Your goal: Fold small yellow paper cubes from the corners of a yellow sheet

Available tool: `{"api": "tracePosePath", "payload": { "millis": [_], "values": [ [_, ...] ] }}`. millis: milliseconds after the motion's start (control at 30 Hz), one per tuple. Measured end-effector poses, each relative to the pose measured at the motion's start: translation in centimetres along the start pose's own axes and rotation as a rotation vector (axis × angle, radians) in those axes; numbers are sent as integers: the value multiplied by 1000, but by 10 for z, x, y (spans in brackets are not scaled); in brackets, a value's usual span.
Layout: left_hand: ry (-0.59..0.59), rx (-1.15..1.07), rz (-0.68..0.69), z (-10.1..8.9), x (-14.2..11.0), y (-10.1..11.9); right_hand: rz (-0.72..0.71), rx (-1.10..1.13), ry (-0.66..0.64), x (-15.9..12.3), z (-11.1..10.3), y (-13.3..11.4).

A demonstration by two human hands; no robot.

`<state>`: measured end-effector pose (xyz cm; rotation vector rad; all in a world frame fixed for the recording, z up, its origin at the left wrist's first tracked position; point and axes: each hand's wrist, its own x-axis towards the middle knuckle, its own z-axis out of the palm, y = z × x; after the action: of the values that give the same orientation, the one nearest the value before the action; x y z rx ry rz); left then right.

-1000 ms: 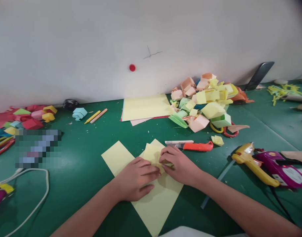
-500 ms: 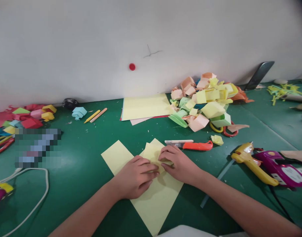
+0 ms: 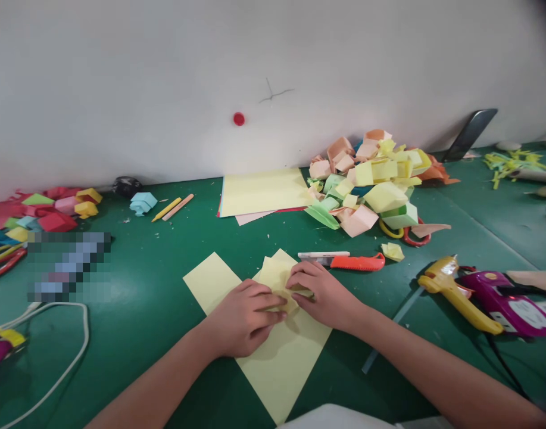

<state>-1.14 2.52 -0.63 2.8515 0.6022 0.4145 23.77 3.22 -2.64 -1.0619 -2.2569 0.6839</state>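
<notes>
Between my two hands is a small piece of folded pale yellow paper (image 3: 276, 274), its pointed top showing above the fingers. My left hand (image 3: 243, 319) is closed on its left side, fingers bent over the lower edge. On the other side my right hand (image 3: 324, 296) pinches the paper between thumb and fingertips. Most of the folds are hidden by the fingers. Underneath lies a larger pale yellow sheet (image 3: 284, 378), set at a slant, with another yellow sheet corner (image 3: 214, 275) out to the left.
Behind my right hand lie a red-orange cutter knife (image 3: 357, 263) and a white pen (image 3: 324, 255). Folded paper pieces (image 3: 384, 173) are heaped at the back right, beside a paper stack (image 3: 264, 193). A yellow glue gun (image 3: 462, 298) lies right; a white cable (image 3: 86, 333) curls left.
Both hands stay in place on the folded paper, with only slight finger movement. The whole view has shifted very slightly.
</notes>
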Motion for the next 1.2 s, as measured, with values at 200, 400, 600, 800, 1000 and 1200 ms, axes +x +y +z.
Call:
{"api": "tracePosePath", "payload": {
  "millis": [200, 400, 600, 800, 1000, 1200],
  "values": [
    [21, 7, 3, 0, 0, 0, -7, 3, 5, 1, 0, 1],
    [17, 2, -6, 0, 0, 1, -9, 0, 0, 1, -1, 1],
    [12, 15, 0, -1, 1, 1, -17, 9, 2, 0, -1, 1],
    [-48, 56, -23, -2, 2, 4, -21, 1, -66, 1, -9, -4],
    [-63, 78, -23, -5, 2, 5, -35, -38, -131, 1, -13, -11],
    [-51, 66, -43, -3, 2, 5, -23, 22, -170, 1, -16, -9]
  ]
}}
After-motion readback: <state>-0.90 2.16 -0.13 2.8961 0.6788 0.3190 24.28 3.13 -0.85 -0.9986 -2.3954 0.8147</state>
